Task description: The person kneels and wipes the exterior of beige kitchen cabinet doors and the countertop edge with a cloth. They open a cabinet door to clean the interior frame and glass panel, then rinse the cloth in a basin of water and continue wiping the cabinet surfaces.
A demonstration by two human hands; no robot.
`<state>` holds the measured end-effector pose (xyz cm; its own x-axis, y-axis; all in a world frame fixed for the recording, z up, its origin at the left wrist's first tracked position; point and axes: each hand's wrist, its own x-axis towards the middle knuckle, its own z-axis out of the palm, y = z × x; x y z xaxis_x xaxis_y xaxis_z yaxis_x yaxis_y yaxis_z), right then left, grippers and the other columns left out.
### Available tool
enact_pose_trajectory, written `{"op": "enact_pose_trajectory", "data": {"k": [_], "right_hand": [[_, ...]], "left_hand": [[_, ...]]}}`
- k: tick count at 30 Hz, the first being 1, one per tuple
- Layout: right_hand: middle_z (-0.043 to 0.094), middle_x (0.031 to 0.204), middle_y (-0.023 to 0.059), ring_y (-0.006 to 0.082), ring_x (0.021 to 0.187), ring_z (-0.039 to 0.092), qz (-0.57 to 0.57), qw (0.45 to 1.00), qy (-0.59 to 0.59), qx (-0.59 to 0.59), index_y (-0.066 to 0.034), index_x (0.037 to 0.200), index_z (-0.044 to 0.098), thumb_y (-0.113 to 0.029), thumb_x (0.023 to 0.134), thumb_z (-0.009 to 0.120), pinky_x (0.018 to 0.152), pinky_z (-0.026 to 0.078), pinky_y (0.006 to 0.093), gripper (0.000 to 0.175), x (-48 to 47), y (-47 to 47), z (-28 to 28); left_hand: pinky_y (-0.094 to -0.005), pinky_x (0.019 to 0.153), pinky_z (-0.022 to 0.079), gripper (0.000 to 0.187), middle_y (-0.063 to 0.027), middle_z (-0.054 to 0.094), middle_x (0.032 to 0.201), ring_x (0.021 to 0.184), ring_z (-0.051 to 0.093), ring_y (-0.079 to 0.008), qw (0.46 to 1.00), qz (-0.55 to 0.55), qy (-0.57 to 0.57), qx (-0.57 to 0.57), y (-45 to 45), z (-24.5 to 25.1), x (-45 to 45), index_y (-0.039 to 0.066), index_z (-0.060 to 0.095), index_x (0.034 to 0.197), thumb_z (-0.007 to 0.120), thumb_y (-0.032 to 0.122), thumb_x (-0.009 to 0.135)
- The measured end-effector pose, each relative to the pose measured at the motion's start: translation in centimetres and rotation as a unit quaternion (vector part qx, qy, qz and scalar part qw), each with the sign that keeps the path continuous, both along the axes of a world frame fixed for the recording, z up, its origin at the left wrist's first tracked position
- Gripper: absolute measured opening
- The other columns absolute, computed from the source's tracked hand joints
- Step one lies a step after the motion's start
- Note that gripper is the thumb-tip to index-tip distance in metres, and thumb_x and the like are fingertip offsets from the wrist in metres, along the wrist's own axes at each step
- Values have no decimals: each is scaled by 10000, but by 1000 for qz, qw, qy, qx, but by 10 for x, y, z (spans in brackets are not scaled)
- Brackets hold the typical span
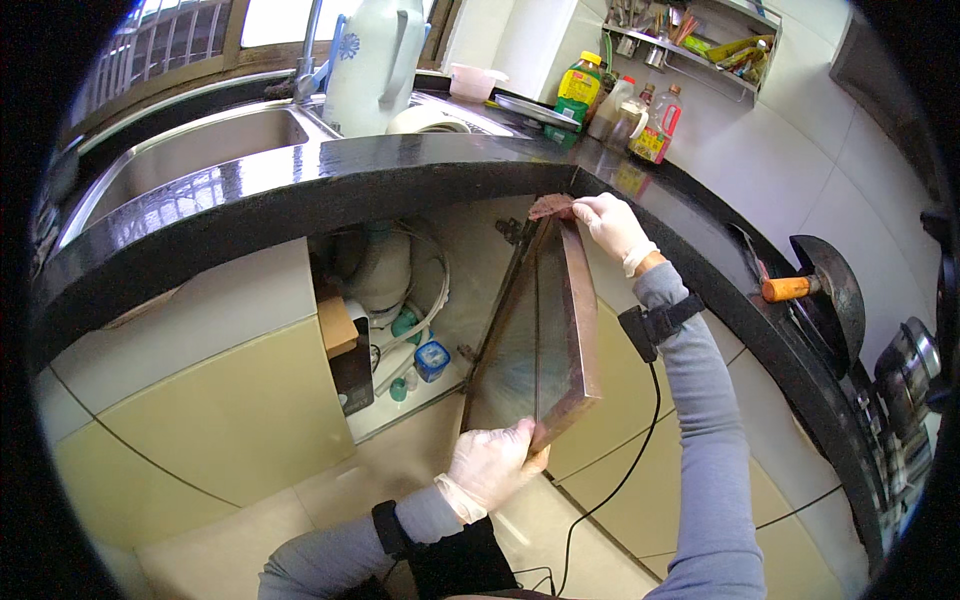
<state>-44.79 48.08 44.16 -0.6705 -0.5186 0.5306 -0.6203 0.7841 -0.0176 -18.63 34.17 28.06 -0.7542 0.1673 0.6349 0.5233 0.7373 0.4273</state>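
Observation:
An open cabinet door (581,322) with a brown frame and a translucent inner panel stands out from the under-sink cupboard. My left hand (495,461), in a thin pale glove, grips the door's lower corner near its free edge. At the door's top edge, my right hand (611,225), gloved too, pinches a reddish-brown cloth (551,205) that lies over the upper corner. The cloth's far end hangs just below the black countertop. A strap with a black cable sits on my right forearm, and a black band is around my left wrist.
Inside the cupboard are a white tank (379,274) with a hose, a blue tub (432,360) and a cardboard box (336,324). The black countertop (450,161) overhangs the door. A steel sink (217,142), bottles (581,86) and a wok (832,300) are above it.

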Motion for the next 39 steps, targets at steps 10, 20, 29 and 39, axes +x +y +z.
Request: {"op": "enact_pose_trajectory", "data": {"k": [10,20,29,39], "right_hand": [[608,964,198,345,926,566,41,983,-104,148,-103,1015,621,-322,869,453,819,437,390,313,-27,-24,10],[566,769,131,291,727,555,156,979,-114,-57,-13,819,590,-186,866,513,677,438,331,195,99,-8,-12],[531,649,89,247,574,507,237,966,-96,-21,-46,755,623,-117,786,597,536,408,313,82,205,-7,1],[541,1151,162,293,1113,423,106,964,242,22,-100,939,681,-247,750,661,960,332,357,241,50,-9,-16]], "left_hand": [[-339,432,443,225,-74,548,538,478,574,-225,1000,6,7,5,7,-4,-1,89,539,842,587,299,778],[-338,412,434,219,-71,540,522,450,563,-228,999,1,21,25,8,-5,0,98,522,781,581,309,780],[-334,389,423,242,-63,545,516,428,555,-214,999,-4,26,27,3,-8,-4,85,499,737,571,313,779],[-328,391,421,246,-62,539,515,436,556,-209,999,0,41,28,-1,-11,-4,84,506,756,575,318,784]]}}
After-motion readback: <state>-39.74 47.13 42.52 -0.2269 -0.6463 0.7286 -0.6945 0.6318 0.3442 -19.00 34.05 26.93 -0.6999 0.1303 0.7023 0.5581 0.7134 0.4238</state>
